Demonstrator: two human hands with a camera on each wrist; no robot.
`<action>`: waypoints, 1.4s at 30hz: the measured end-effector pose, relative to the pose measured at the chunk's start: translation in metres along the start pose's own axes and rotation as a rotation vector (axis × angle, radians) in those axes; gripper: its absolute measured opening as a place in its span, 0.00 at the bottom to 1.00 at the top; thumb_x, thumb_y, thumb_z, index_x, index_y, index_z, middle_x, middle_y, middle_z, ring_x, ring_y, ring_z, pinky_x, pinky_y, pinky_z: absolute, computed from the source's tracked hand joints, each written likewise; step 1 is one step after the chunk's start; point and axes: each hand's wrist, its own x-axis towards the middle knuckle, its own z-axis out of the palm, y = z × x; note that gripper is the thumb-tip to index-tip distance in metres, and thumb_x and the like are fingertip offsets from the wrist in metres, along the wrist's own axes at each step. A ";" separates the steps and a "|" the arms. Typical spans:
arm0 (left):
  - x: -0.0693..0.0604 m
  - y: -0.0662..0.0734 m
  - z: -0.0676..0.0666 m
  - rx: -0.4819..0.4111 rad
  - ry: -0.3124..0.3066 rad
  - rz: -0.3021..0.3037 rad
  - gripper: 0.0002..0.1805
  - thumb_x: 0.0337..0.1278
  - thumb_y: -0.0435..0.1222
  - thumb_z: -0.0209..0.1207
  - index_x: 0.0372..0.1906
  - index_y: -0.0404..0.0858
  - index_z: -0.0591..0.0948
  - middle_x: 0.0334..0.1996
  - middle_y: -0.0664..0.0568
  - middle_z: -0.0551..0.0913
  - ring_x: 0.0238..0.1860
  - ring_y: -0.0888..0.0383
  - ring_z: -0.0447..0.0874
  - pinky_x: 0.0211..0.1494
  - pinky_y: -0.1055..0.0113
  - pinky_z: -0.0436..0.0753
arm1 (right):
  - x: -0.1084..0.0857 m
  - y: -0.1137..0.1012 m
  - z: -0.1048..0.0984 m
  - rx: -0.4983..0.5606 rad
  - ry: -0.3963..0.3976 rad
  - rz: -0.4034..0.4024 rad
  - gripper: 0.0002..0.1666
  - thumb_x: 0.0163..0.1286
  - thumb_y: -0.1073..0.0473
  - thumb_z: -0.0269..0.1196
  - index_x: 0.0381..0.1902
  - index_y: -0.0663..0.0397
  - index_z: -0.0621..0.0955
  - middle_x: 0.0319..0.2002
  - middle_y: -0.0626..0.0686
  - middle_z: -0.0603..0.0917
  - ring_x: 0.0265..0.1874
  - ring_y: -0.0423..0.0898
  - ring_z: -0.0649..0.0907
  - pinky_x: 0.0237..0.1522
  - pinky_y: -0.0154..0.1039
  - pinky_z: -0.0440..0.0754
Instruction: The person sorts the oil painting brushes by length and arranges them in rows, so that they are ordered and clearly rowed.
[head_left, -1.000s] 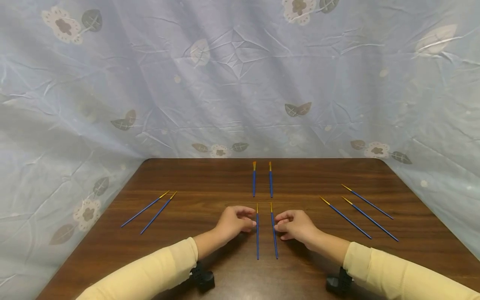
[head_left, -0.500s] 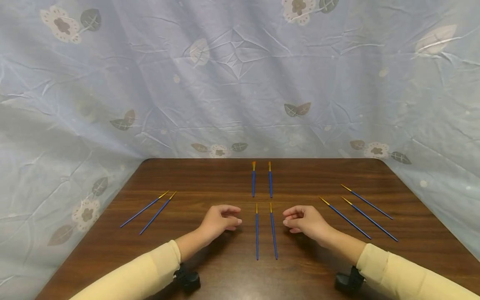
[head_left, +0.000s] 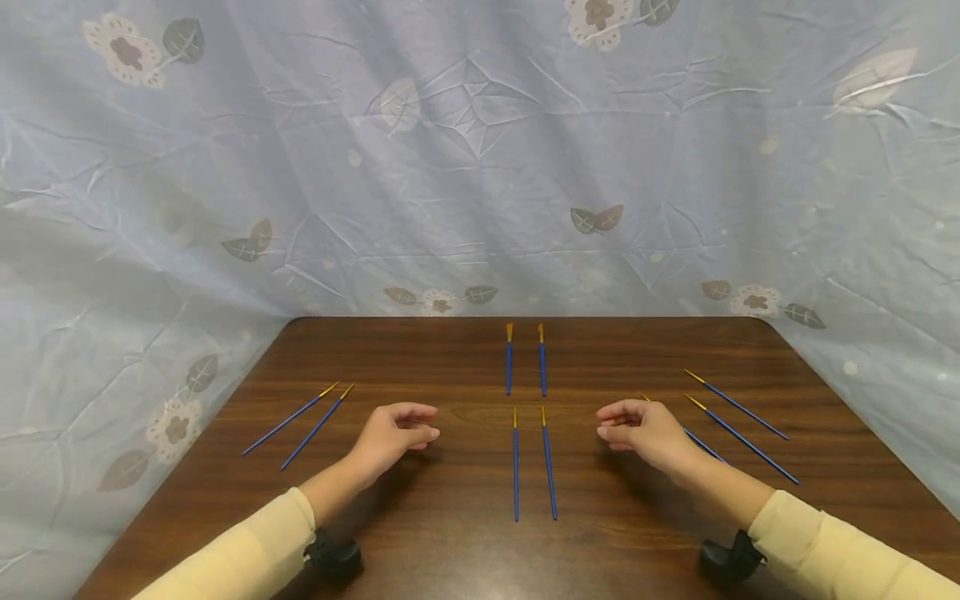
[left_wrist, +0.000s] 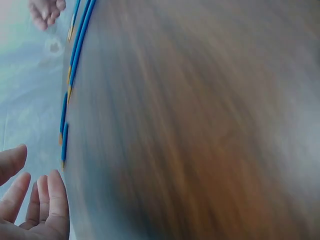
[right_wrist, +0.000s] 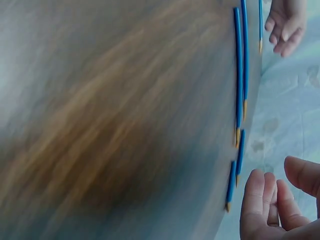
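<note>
Two slim blue paintbrushes with yellow tips lie side by side in the middle of the table, a left one [head_left: 516, 467] and a right one [head_left: 550, 467]. My left hand [head_left: 392, 433] hovers to their left, fingers loosely bent, holding nothing. On their right, my right hand [head_left: 648, 433] is likewise free, with its thumb and fingers apart in the right wrist view. It partly covers one blue paintbrush [head_left: 703, 446] of the right-hand group. Behind the middle pair lie two wider-tipped paintbrushes, one [head_left: 508, 367] beside the other [head_left: 542, 367].
At the left, two slanted paintbrushes, an outer one [head_left: 285, 423] and an inner one [head_left: 315, 429], lie near my left hand. Farther right are two more slanted paintbrushes, one [head_left: 738, 406] behind the other [head_left: 746, 442]. A floral cloth [head_left: 480, 167] hangs behind the brown table [head_left: 420, 350].
Both hands have drawn apart from beside the middle pair, the left hand going left and the right hand going right. The paintbrushes stay where they were.
</note>
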 end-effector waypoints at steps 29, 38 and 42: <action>-0.023 -0.022 -0.115 0.201 0.248 0.020 0.27 0.60 0.40 0.66 0.58 0.26 0.76 0.55 0.33 0.78 0.44 0.54 0.85 0.48 0.65 0.84 | -0.019 0.032 -0.093 -0.137 0.126 0.060 0.33 0.68 0.51 0.65 0.61 0.71 0.72 0.57 0.67 0.76 0.50 0.54 0.82 0.50 0.43 0.82; -0.033 -0.028 -0.133 0.367 0.315 -0.005 0.27 0.61 0.45 0.65 0.57 0.30 0.78 0.54 0.39 0.81 0.56 0.43 0.77 0.46 0.79 0.76 | -0.025 0.040 -0.101 -0.206 0.157 0.112 0.33 0.67 0.50 0.66 0.60 0.70 0.73 0.55 0.64 0.79 0.51 0.57 0.82 0.59 0.61 0.71; -0.034 -0.031 -0.136 0.408 0.340 -0.028 0.25 0.61 0.43 0.65 0.56 0.30 0.79 0.53 0.38 0.81 0.56 0.42 0.77 0.52 0.66 0.77 | -0.026 0.047 -0.103 -0.228 0.170 0.128 0.33 0.67 0.50 0.66 0.59 0.70 0.74 0.51 0.59 0.83 0.48 0.53 0.84 0.57 0.58 0.74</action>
